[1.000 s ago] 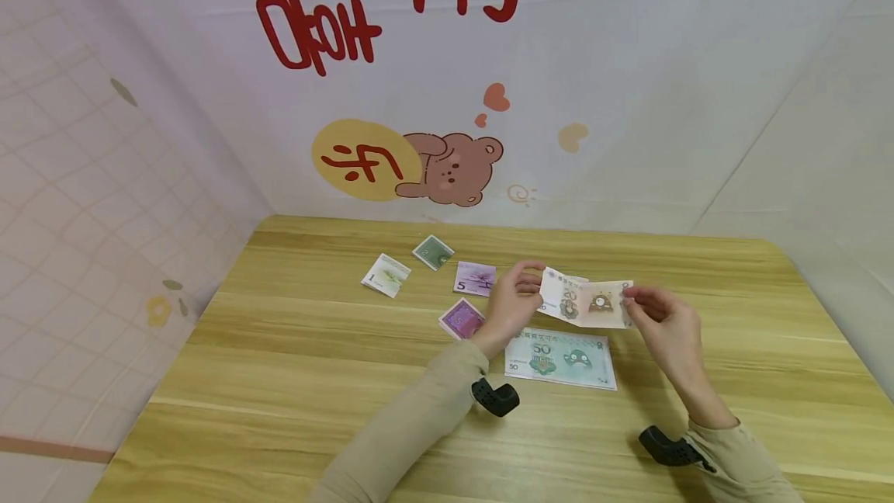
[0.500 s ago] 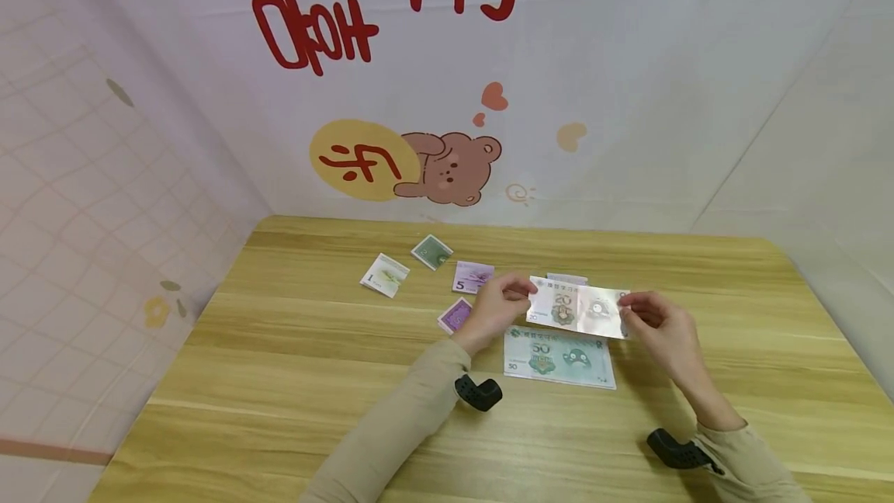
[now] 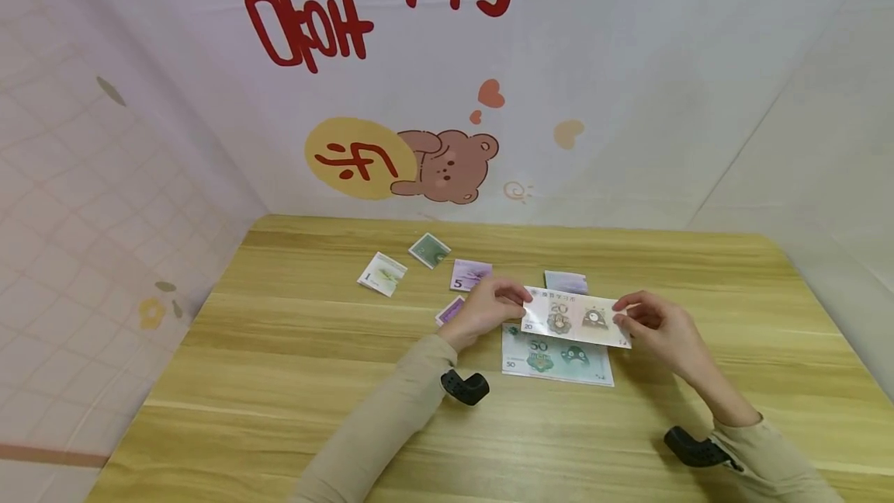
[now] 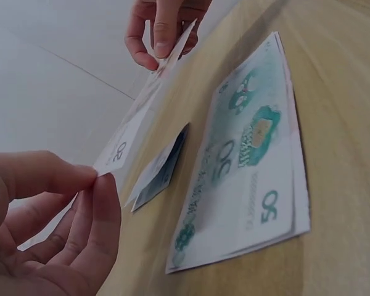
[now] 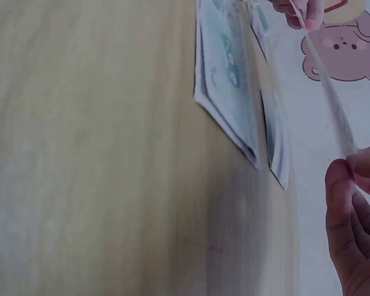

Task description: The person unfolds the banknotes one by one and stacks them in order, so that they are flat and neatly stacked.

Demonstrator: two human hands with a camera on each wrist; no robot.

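A pale 20 play banknote [image 3: 576, 317] is stretched between my two hands, almost flat, with a faint crease at its middle. Its left end is pinched by my left hand [image 3: 485, 309] between thumb and fingers. My right hand [image 3: 662, 332] pinches the right end the same way. Beneath it, lying on the table, is a green 50 play banknote [image 3: 555, 362], whose far edge is covered in the head view. In the left wrist view more paper shows under the 50 banknote [image 4: 259, 179], and the 20 banknote [image 4: 132, 126] is raised above the table.
Behind the held note lies a folded bluish note [image 3: 566, 281]. Further left are folded notes: a purple 5 [image 3: 469, 274], a green one [image 3: 429, 251] and a pale 1 [image 3: 382, 274]. Another purple note [image 3: 448, 310] is partly behind my left hand. A printed cloth hangs behind the wooden table [image 3: 279, 379].
The 20 banknote has gone from bent at its crease to nearly flat. Both hands have brought it lower and nearer, partly over the 50 banknote, uncovering the folded bluish note behind.
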